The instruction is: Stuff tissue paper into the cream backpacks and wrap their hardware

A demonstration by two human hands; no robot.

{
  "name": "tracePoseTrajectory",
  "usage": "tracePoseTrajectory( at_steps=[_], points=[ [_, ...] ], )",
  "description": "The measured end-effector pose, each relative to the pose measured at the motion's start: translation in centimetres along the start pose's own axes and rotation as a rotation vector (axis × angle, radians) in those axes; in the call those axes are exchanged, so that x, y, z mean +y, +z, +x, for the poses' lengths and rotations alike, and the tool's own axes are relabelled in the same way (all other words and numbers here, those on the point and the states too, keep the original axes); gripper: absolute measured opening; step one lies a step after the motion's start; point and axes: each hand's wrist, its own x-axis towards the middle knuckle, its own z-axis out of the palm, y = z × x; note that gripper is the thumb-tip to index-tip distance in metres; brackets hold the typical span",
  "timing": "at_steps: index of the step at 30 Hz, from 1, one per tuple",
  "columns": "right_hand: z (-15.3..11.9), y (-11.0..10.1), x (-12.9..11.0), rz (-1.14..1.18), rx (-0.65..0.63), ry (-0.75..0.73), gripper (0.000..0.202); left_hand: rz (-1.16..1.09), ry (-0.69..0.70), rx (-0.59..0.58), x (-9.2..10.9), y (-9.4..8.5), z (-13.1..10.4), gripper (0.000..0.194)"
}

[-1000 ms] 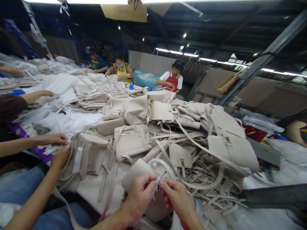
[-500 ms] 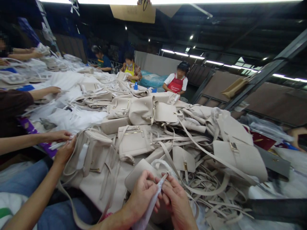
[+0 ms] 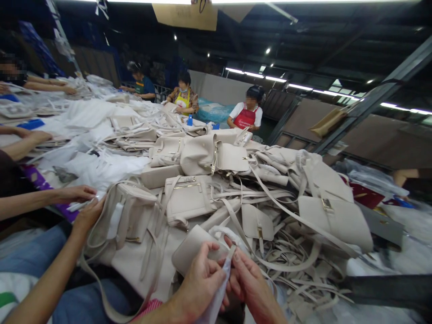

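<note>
Low in the middle of the head view, my left hand (image 3: 201,280) pinches a thin white wrapping sheet (image 3: 216,294) with its fingers closed. The sheet is folded around a narrow beige strap (image 3: 232,252), whose end pokes out at the top. My right hand (image 3: 249,281) closes its thumb and fingers on that strap end, right beside the left. Just beyond my fingers lies a beige bag (image 3: 191,246) with a rounded edge, and a crumpled white wrapped loop (image 3: 224,233) touches it. What the strap joins to is hidden behind my hands.
Beige backpacks (image 3: 189,198) and a flap bag (image 3: 334,220) heap the table ahead. Loose straps (image 3: 297,256) tangle to my right. A co-worker's hands (image 3: 86,207) work at a backpack (image 3: 130,211) close on my left. Further people stand around the far side.
My fingers have shifted slightly on the wrapped strap, and more of its beige end shows. My right hand has turned a little. At far left, a co-worker's arm has drawn back.
</note>
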Motion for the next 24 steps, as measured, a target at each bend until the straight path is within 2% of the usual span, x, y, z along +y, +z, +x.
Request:
tracePoseTrajectory(
  at_steps=[4,6,9,13,18,24],
  points=[
    [-0.1,0.4,0.1,0.134,-0.021,-0.014,0.07,-0.053,-0.073,-0.01,0.7,-0.4,0.3,0.056],
    [-0.3,0.5,-0.2,0.179,-0.024,-0.01,0.072,-0.077,-0.116,-0.041,1.3,-0.8,0.3,0.048],
    [-0.5,0.2,-0.5,0.274,-0.081,0.018,0.062,-0.125,-0.195,-0.086,2.1,-1.5,0.4,0.032],
    [-0.3,-0.4,-0.2,0.391,-0.207,0.077,0.054,-0.114,-0.081,-0.079,2.4,-1.6,0.5,0.037],
    [-0.1,-0.9,0.6,0.392,-0.191,0.067,0.058,-0.015,-0.066,-0.005,2.8,-1.1,0.6,0.019],
    [-0.4,-1.3,0.5,0.313,-0.21,0.084,0.065,0.25,-0.028,-0.062,2.7,-1.0,0.3,0.015]
  ],
)
